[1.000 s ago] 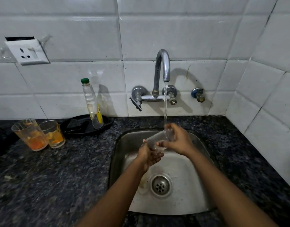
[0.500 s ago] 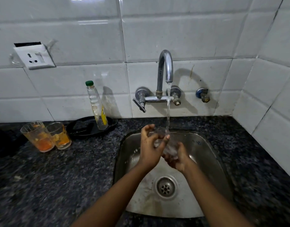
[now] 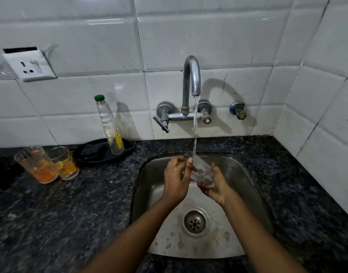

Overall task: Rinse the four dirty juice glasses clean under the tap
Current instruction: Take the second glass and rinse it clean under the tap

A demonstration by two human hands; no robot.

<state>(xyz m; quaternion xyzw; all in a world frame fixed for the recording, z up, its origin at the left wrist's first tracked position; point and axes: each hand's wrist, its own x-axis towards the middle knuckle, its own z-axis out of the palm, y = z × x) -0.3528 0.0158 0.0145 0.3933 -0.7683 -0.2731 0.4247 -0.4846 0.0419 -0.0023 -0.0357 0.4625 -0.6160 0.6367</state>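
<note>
Clear glass tumbler (image 3: 200, 170) held tilted over the steel sink (image 3: 246, 194), mouth up and to the left, base down toward my right palm. Water stream (image 3: 195, 123) from the chrome tap (image 3: 191, 75) lands at the tumbler's mouth. My left hand (image 3: 176, 180) is curled around the upper part of the glass, fingers closed on its far side and thumb lying across the near wall. My right hand (image 3: 216, 188) is cupped half-open under the base, palm up, fingers wrapped loosely round the lower wall. Both hands grip the same glass; it looks free of orange residue, though the running water blurs it.

Two dirty juice glasses on the dark speckled granite counter (image 3: 80, 203), well to the left of the sink: the taller one (image 3: 37, 164) and the shorter one (image 3: 64, 162) stand upright, touching or nearly so, each with orange pulp at the bottom. Just behind them, a black tray (image 3: 94, 152) with a green-capped plastic bottle (image 3: 109, 125) standing on it against the white tiles. Drain strainer (image 3: 194, 221) uncovered in the sink floor.
</note>
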